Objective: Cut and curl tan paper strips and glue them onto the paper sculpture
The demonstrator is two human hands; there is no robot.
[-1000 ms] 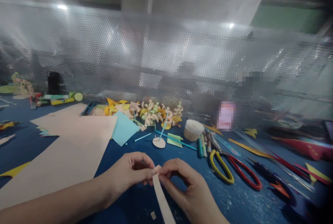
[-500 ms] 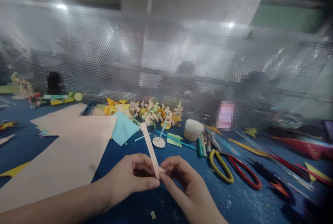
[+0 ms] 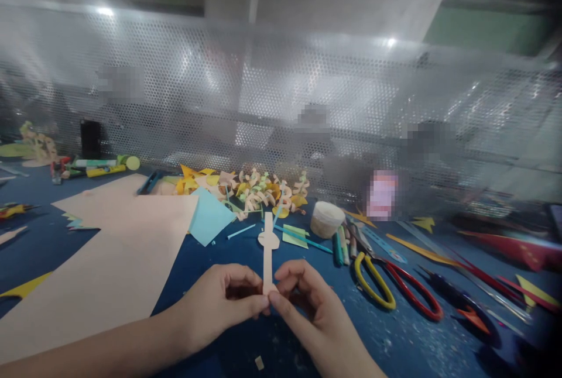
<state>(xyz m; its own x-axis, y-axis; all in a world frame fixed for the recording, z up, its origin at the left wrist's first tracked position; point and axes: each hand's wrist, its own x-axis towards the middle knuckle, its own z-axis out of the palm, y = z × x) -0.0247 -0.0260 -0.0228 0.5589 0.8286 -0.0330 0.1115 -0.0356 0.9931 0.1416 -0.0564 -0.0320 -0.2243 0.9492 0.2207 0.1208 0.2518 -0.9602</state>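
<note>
A narrow pale-pink paper strip (image 3: pixel 267 249) stands almost upright, pinched at its lower end between the fingertips of both hands. My left hand (image 3: pixel 222 305) grips it from the left and my right hand (image 3: pixel 307 308) from the right, low over the blue table (image 3: pixel 211 267). Just beyond the strip's top lies a small pale paper disc with a blue stick (image 3: pixel 273 232).
Large pale-pink paper sheets (image 3: pixel 109 249) cover the left. A light-blue sheet (image 3: pixel 208 217) and a pile of curled paper pieces (image 3: pixel 250 188) lie behind. A tape roll (image 3: pixel 326 219), pens, yellow-handled scissors (image 3: pixel 371 278) and red-handled scissors (image 3: pixel 415 293) sit to the right. A perforated screen backs the table.
The strip was flipped: it hung down toward me a second ago, then pointed up and left, and now stands nearly vertical. Both hands stayed in place.
</note>
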